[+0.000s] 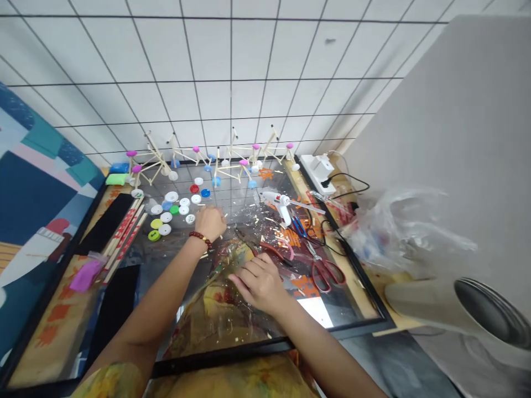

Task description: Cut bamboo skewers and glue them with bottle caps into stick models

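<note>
My left hand point(211, 222), a beaded bracelet at its wrist, is closed low over the glass tabletop beside the bottle caps. Its fingertips are hidden, so what it pinches cannot be made out; small pale bits lie next to it. My right hand point(259, 282) is curled over one handle of the red-handled pliers point(271, 246). The pliers' jaws are spread and point toward my left hand, while the other handle lies outside my fingers. White, blue, green and yellow bottle caps point(171, 197) are scattered left of my left hand. Cut stick pieces point(271, 235) litter the glass.
Stick frames with caps and pink blobs point(240, 163) line the wall. At right are a white glue gun point(282, 204), red scissors point(326, 271), a power strip point(319, 171) and plastic bags point(398, 226). Wooden sticks point(124, 232) and a pink packet point(88, 273) lie left.
</note>
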`<action>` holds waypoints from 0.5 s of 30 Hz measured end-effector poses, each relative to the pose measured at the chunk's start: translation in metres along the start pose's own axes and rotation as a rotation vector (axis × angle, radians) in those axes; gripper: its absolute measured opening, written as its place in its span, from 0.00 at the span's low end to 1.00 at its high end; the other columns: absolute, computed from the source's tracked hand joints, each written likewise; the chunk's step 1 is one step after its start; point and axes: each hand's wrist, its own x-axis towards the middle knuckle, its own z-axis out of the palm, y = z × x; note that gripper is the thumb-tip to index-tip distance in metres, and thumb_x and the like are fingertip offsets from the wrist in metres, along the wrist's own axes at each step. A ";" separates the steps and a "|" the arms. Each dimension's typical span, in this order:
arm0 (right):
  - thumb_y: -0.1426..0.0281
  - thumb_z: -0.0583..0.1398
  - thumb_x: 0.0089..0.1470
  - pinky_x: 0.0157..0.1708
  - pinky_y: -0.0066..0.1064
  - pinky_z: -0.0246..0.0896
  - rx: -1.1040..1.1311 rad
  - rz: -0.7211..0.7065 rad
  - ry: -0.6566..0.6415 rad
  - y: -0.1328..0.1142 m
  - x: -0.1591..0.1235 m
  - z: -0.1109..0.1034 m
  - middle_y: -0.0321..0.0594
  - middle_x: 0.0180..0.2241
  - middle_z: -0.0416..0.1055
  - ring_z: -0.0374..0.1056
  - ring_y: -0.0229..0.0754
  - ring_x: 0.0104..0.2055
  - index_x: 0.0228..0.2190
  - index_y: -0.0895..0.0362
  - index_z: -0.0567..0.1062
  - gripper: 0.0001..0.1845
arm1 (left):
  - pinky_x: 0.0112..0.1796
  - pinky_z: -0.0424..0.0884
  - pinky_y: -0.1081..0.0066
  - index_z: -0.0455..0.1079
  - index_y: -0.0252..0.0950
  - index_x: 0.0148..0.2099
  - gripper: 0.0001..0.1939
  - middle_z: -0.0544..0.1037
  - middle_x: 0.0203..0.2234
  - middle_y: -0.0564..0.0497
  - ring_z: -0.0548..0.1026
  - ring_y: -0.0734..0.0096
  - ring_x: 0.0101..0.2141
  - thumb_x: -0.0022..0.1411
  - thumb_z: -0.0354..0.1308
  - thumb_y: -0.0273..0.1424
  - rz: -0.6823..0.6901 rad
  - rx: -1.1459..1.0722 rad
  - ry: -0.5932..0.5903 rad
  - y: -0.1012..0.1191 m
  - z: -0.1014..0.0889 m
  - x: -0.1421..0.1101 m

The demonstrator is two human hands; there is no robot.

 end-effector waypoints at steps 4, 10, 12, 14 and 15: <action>0.67 0.59 0.61 0.36 0.35 0.53 -0.003 0.045 -0.002 0.007 -0.002 0.003 0.36 0.23 0.70 0.62 0.39 0.28 0.26 0.56 0.73 0.12 | 0.44 0.67 0.55 0.74 0.30 0.39 0.11 0.77 0.40 0.34 0.72 0.44 0.47 0.63 0.51 0.29 0.090 0.127 0.088 0.009 -0.005 -0.011; 0.72 0.53 0.61 0.42 0.39 0.59 -0.080 0.320 0.020 0.018 0.029 -0.007 0.49 0.49 0.72 0.66 0.49 0.46 0.54 0.57 0.69 0.19 | 0.34 0.67 0.66 0.67 0.34 0.45 0.11 0.78 0.31 0.44 0.77 0.58 0.35 0.68 0.44 0.29 0.171 -0.045 0.045 0.006 -0.017 -0.042; 0.74 0.53 0.60 0.46 0.43 0.58 -0.167 0.312 -0.056 0.023 0.050 -0.009 0.51 0.59 0.64 0.63 0.53 0.51 0.61 0.55 0.62 0.27 | 0.35 0.67 0.67 0.67 0.36 0.45 0.10 0.79 0.32 0.46 0.78 0.60 0.35 0.68 0.46 0.28 0.226 -0.166 0.074 0.005 -0.016 -0.049; 0.75 0.54 0.59 0.45 0.44 0.57 -0.200 0.260 -0.139 0.030 0.068 -0.008 0.52 0.57 0.66 0.63 0.54 0.51 0.59 0.55 0.65 0.27 | 0.36 0.68 0.68 0.68 0.38 0.43 0.09 0.80 0.34 0.47 0.78 0.62 0.36 0.67 0.47 0.27 0.264 -0.295 0.140 0.005 -0.015 -0.055; 0.75 0.54 0.59 0.44 0.43 0.57 -0.195 0.239 -0.188 0.034 0.074 -0.006 0.51 0.52 0.71 0.65 0.53 0.48 0.56 0.55 0.69 0.23 | 0.38 0.68 0.68 0.69 0.38 0.43 0.09 0.80 0.34 0.48 0.78 0.63 0.37 0.66 0.48 0.28 0.263 -0.358 0.181 0.005 -0.014 -0.057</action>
